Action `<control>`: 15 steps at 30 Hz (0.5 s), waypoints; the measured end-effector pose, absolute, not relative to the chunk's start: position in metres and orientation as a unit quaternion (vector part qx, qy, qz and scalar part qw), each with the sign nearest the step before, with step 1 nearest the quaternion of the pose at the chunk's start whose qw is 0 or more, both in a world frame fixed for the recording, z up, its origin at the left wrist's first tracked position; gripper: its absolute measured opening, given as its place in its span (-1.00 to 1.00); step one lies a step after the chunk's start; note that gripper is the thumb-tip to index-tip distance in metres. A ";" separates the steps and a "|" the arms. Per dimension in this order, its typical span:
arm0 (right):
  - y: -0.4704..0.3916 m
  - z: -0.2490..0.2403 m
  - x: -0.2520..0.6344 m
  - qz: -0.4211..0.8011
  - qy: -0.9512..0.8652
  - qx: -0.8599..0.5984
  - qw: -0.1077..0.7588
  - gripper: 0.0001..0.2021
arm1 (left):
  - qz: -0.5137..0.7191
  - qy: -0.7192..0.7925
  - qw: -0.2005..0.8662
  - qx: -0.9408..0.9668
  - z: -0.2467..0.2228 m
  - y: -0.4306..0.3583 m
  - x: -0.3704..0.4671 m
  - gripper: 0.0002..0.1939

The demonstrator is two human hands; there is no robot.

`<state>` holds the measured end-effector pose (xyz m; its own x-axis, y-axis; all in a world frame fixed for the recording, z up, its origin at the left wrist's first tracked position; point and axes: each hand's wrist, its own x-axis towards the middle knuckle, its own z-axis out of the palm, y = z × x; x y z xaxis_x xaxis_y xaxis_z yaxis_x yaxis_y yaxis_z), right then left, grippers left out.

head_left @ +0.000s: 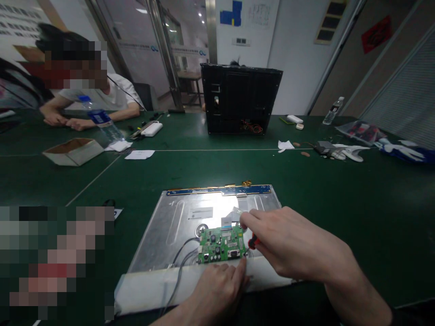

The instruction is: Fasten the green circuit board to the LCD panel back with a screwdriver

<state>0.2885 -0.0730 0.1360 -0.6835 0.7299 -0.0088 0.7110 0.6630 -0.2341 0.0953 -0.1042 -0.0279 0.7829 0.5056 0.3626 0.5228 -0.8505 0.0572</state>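
A flat metal display panel (159,226) lies face down before me, with a small green circuit board (217,242) on its back. My right hand (288,240) is closed around a screwdriver with a red and black handle (253,242). Its tip points down at the board's lower right corner. Below the board, my left hand (220,283) rests on a white strip (149,287) along the panel's near edge. Its index finger stretches to that same corner; the other fingers are bent and partly hidden. Grey cables (183,267) run from the board's left side toward me.
A black monitor housing (241,99) stands upright across the green table (322,194). At left are an open carton (73,151), a water bottle (102,120) and a seated person (98,95). Gloves (346,151) and another bottle (333,111) lie or stand right. The lower left is pixelated.
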 end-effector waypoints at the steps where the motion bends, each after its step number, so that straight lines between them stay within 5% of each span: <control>1: -0.073 0.136 0.288 0.108 -0.910 -0.398 0.042 -0.80 | -0.186 -0.272 0.024 -0.944 -0.028 -0.104 0.095 -0.70; 15: -0.073 0.138 0.288 0.117 -0.907 -0.403 0.030 -0.81 | -0.181 -0.273 0.021 -0.945 -0.028 -0.106 0.095 -0.72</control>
